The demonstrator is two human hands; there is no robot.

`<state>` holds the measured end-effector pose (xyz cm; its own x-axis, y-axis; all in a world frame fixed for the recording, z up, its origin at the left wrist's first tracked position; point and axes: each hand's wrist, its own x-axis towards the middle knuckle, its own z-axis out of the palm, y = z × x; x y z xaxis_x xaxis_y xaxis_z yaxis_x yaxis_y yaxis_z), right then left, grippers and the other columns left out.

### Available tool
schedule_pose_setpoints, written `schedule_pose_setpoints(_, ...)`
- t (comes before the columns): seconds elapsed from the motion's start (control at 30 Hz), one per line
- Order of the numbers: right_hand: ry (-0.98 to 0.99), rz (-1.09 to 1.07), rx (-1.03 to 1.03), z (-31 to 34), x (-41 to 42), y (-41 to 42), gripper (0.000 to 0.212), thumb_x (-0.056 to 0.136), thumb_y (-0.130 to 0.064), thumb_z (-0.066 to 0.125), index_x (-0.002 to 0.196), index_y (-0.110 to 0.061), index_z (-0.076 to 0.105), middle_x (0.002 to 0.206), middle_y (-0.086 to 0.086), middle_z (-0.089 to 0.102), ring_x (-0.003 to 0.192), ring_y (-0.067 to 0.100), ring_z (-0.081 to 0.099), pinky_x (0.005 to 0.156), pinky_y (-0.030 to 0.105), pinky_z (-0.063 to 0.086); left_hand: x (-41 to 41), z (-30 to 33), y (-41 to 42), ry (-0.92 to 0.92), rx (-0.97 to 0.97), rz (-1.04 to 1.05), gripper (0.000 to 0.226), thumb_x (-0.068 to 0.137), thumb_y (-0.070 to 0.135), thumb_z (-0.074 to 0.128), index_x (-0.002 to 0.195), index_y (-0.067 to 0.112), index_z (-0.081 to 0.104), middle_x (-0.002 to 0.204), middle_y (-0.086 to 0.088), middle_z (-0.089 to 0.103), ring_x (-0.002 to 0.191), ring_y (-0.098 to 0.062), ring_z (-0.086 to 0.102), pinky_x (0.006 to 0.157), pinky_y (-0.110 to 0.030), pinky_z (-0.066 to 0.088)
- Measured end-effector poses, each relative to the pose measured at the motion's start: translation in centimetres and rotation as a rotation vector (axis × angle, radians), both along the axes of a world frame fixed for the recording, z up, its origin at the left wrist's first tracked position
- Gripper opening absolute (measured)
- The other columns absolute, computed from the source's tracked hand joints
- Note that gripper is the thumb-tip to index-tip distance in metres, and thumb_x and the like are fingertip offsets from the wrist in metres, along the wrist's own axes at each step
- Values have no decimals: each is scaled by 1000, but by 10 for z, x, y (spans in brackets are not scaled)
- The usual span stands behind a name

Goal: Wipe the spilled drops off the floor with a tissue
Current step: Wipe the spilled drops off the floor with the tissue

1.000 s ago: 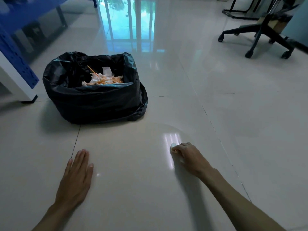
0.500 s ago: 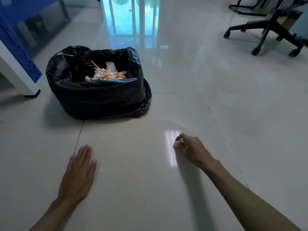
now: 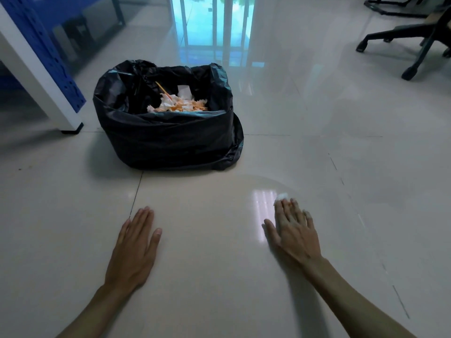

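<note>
My right hand (image 3: pixel 295 230) lies flat on the glossy tile floor (image 3: pixel 219 240), fingers stretched forward, pressing a small white tissue (image 3: pixel 281 196) under its fingertips; only the tissue's front edge shows, with an orange tint by the fingers. My left hand (image 3: pixel 135 245) rests palm down on the floor to the left, fingers apart, holding nothing. No drops are visible on the floor around the tissue.
A bin lined with a black bag (image 3: pixel 168 132) stands ahead on the left, holding crumpled white and orange-stained tissues (image 3: pixel 180 104). A white and blue table leg (image 3: pixel 46 76) is at far left. An office chair base (image 3: pixel 415 50) stands at back right.
My right hand went from a curled grip on the tissue to lying flat over it, and shifted slightly right. The view moved a little closer to the bin. My left hand stayed planted.
</note>
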<state>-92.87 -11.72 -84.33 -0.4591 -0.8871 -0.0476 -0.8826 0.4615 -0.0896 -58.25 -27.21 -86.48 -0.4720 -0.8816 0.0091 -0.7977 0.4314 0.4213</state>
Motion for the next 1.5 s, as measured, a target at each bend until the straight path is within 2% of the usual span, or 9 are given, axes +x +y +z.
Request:
schedule_pose_setpoints(0.23, -164, -75, -90, -1, 22, -81, 90, 94, -68, 26, 155, -4, 12, 164, 18, 14, 152, 28, 10, 122, 46, 12, 0, 5, -1, -2, 3, 7, 66, 98, 58, 5, 156, 26, 9, 165, 13, 5, 149, 5, -5, 124, -32, 2)
schedule_pose_setpoints(0.5, -250, 441, -28, 6, 166, -146, 89, 98, -67, 22, 157, -5, -1, 165, 15, 0, 153, 24, -4, 120, 41, -9, 4, 0, -7, 13, 21, -2, 67, 98, 58, 1, 156, 27, 9, 165, 13, 5, 149, 4, -5, 125, -35, 5)
schedule_pose_setpoints(0.67, -164, 499, -99, -11, 161, -96, 74, 101, -63, 20, 156, -14, 23, 163, 7, 21, 151, 25, 11, 121, 52, 7, 4, -1, -8, 10, 1, -4, 63, 100, 54, 5, 156, 26, 11, 165, 14, 9, 149, 5, -2, 124, -33, 6)
schedule_pose_setpoints(0.8, -124, 367, -89, -11, 98, -45, 67, 101, -58, 15, 150, -20, 41, 158, 3, 36, 148, 24, 29, 117, 49, 18, 5, 0, -7, -15, -26, -6, 63, 100, 52, 5, 156, 25, 13, 165, 13, 11, 150, 4, 0, 124, -35, 8)
schedule_pose_setpoints(0.97, -1, 144, -48, -5, 13, -12, 66, 102, -53, 11, 142, -21, 52, 155, 7, 41, 149, 25, 22, 115, 50, 19, 3, 1, -5, -19, -11, 10, 65, 99, 55, 5, 156, 26, 12, 165, 12, 10, 149, 5, -1, 124, -32, 4)
schedule_pose_setpoints(1.07, -13, 106, -60, -4, 6, -26, 67, 100, -54, 16, 147, -15, 43, 156, 8, 40, 151, 22, 15, 119, 45, 8, 3, 0, -4, -26, -14, 8, 66, 99, 56, 4, 156, 26, 12, 165, 13, 10, 150, 4, -1, 124, -34, 6)
schedule_pose_setpoints(1.17, -75, 86, -56, 0, 21, -54, 75, 99, -59, 15, 157, -11, 18, 166, 8, 13, 153, 20, -4, 121, 42, -8, 1, 2, -3, -3, -21, 14, 63, 100, 54, 9, 156, 26, 16, 165, 14, 12, 150, 4, 1, 124, -32, 5)
schedule_pose_setpoints(1.27, -166, 130, -38, 3, 49, -100, 82, 99, -64, 17, 157, -7, 4, 166, 11, -2, 152, 22, -12, 121, 47, -11, 1, 3, -1, 4, -35, 16, 62, 100, 52, 12, 156, 25, 17, 164, 14, 14, 150, 4, 2, 123, -31, 4)
schedule_pose_setpoints(1.5, -206, 534, -32, 0, 174, -148, 85, 95, -60, 9, 155, -1, 13, 164, 18, 10, 153, 29, -2, 119, 50, -13, 4, -4, -9, -15, -45, -30, 61, 101, 47, 5, 155, 22, 15, 164, 10, 14, 150, 3, 4, 124, -32, 5)
